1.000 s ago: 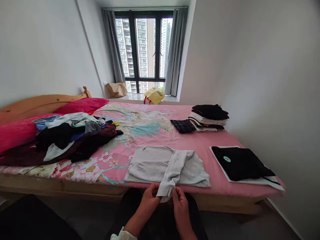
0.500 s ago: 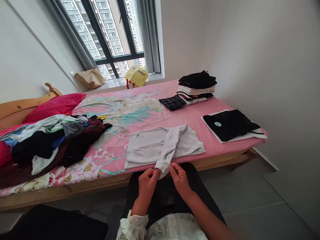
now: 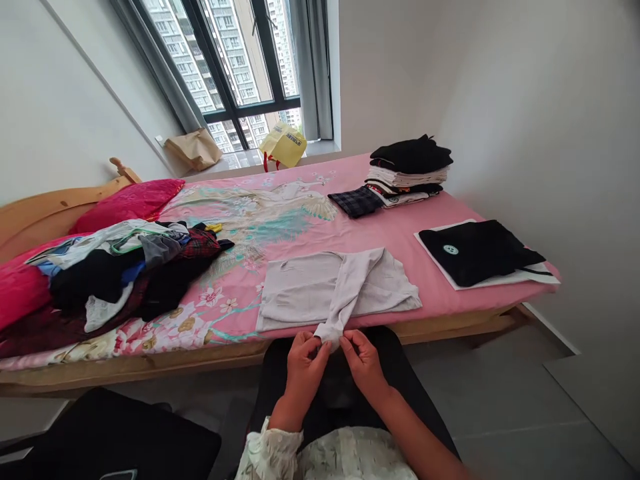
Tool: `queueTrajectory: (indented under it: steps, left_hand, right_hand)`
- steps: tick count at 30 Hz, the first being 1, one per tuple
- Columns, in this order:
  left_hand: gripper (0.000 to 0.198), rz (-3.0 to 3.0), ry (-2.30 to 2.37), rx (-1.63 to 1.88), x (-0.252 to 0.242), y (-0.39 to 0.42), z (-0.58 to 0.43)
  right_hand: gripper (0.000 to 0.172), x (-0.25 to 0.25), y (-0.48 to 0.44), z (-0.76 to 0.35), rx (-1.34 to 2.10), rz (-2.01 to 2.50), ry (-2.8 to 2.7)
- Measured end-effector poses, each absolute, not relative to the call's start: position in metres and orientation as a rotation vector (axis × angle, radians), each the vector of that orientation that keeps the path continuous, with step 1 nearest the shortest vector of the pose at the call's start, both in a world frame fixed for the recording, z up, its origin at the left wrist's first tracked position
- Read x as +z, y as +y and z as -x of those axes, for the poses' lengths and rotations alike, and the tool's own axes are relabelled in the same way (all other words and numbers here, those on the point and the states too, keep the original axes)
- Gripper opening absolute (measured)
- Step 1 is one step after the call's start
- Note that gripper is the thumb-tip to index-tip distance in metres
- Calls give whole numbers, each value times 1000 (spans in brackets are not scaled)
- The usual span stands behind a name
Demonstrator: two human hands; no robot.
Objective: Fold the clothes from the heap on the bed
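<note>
A light grey long-sleeved top (image 3: 300,290) lies folded at the near edge of the bed, one sleeve laid slantwise across it toward me. The end of that sleeve hangs past the bed edge, above my lap. My left hand (image 3: 306,363) pinches the left side of the cuff between thumb and fingers. On the cuff's right side, my right hand (image 3: 364,360) pinches the fabric with its fingertips. The cuff looks turned back on itself between the two hands.
Left on the bed (image 3: 300,237) is a loose heap of clothes (image 3: 115,267) beside a red pillow (image 3: 130,203). A folded stack (image 3: 410,167) and a dark checked garment (image 3: 356,201) lie far right; a black garment (image 3: 480,250) lies nearer. A black chair (image 3: 130,433) stands lower left.
The view has turned slightly left, so the scene sits further right. My left fingers have shifted in along the cuff, covering more of it. Both hands keep their hold.
</note>
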State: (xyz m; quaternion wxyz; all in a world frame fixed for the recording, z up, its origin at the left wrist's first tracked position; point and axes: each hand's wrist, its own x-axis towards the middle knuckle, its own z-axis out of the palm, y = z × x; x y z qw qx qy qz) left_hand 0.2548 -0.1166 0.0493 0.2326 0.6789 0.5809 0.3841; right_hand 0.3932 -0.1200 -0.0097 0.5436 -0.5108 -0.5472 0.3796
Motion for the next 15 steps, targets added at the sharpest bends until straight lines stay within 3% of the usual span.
queueTrajectory:
  steps: [8,15]
  left_hand:
    - [29,-1882,1670,1217,45,-113,-234]
    - [48,-1220,1613,1177,36,-98,-234]
  right_hand:
    - [19,-8,-81,-433,490,1377,-1377]
    - [32,-4,-13,-476,238,1774,-1723]
